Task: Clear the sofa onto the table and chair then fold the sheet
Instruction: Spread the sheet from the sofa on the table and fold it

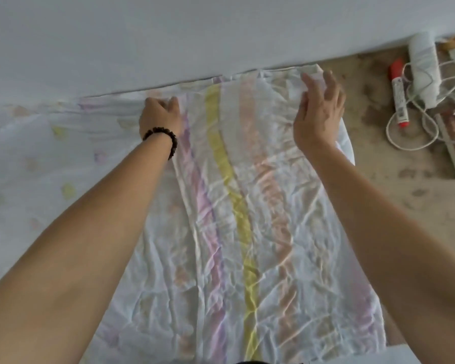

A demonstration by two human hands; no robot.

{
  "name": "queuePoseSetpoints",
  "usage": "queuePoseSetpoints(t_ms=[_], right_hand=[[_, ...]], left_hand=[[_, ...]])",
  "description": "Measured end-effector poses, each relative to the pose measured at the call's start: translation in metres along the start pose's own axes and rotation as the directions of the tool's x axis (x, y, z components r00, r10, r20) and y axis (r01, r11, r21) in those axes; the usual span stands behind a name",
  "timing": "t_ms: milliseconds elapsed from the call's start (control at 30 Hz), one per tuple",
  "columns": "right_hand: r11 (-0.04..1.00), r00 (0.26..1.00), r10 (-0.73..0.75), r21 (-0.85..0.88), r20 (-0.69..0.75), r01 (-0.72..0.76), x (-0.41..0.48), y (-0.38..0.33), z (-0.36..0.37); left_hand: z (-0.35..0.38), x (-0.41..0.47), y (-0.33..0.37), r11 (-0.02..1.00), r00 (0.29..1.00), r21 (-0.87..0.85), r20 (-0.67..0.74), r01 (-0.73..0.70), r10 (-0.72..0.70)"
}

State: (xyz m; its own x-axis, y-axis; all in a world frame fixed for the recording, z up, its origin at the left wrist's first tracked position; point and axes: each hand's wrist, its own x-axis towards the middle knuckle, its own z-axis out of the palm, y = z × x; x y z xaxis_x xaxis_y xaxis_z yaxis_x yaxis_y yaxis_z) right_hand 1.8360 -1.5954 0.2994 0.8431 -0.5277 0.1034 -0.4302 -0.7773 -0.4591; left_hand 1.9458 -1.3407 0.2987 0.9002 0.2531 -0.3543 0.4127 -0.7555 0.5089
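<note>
A thin white sheet [237,206] with purple, yellow and peach stripes lies spread flat in front of me, its far edge against the wall. A folded layer covers the middle and right part. My left hand [160,117], with a dark bead bracelet on the wrist, pinches the sheet's far edge at the upper middle. At the far right corner of the folded layer, my right hand [319,111] holds the fabric with the fingers partly spread.
A pale wall [168,35] runs along the far edge. To the right is a mottled brown surface [394,185] with a red-capped tube [399,95], a white roll [424,69] and tangled white cords [415,122].
</note>
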Motion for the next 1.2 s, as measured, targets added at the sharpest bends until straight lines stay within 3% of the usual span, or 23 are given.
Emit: queuePoseSetpoints(t_ms=[100, 167, 233, 300, 400, 500, 700, 800, 933, 1067, 1200], right_hand=[[0.988, 0.993, 0.085, -0.134, 0.081, -0.074, 0.054, 0.028, -0.004], [0.963, 0.978, 0.047, -0.271, 0.202, 0.01, 0.072, 0.044, -0.01], [0.956, 0.98, -0.038, -0.277, 0.196, 0.092, 0.077, 0.052, -0.015], [0.977, 0.986, -0.143, -0.149, 0.086, 0.154, 0.08, 0.049, -0.019], [0.961, 0.98, -0.193, 0.195, -0.04, 0.197, 0.087, 0.032, -0.021], [0.876, 0.987, -0.163, 0.461, 0.001, 0.144, 0.099, 0.019, -0.023], [0.975, 0.954, -0.004, 0.215, 0.301, -0.063, 0.104, 0.041, -0.025], [0.988, 0.917, -0.143, 0.113, 0.371, 0.108, 0.102, 0.05, -0.02], [0.97, 0.92, -0.223, -0.021, 0.322, 0.243, 0.104, 0.055, -0.007], [0.953, 0.94, -0.302, 0.033, 0.157, 0.3, 0.102, 0.056, -0.002], [0.894, 0.862, -0.438, 0.022, 0.257, 0.448, 0.095, 0.062, -0.008]], left_hand=[[0.004, 0.019, 0.001, 0.998, 0.997, -0.061, -0.076, -0.011, 0.006], [0.003, 0.021, -0.004, 0.991, 0.983, -0.132, -0.182, -0.039, 0.014], [-0.002, 0.02, -0.009, 0.98, 0.96, -0.181, -0.279, -0.087, 0.033], [-0.011, 0.023, -0.011, 0.968, 0.934, -0.198, -0.349, -0.156, 0.079], [-0.019, 0.035, -0.01, 0.949, 0.912, -0.228, -0.395, -0.219, 0.115], [-0.018, 0.044, -0.012, 0.946, 0.904, -0.217, -0.406, -0.241, 0.137], [-0.007, 0.048, -0.026, 0.962, 0.917, -0.167, -0.373, -0.216, 0.142], [-0.001, 0.048, -0.032, 0.968, 0.911, -0.119, -0.38, -0.222, 0.162], [0.008, 0.046, -0.03, 0.978, 0.887, -0.068, -0.437, -0.197, 0.149], [0.012, 0.044, -0.03, 0.973, 0.878, -0.073, -0.449, -0.219, 0.164], [0.014, 0.043, -0.032, 0.972, 0.874, -0.042, -0.447, -0.232, 0.19]])
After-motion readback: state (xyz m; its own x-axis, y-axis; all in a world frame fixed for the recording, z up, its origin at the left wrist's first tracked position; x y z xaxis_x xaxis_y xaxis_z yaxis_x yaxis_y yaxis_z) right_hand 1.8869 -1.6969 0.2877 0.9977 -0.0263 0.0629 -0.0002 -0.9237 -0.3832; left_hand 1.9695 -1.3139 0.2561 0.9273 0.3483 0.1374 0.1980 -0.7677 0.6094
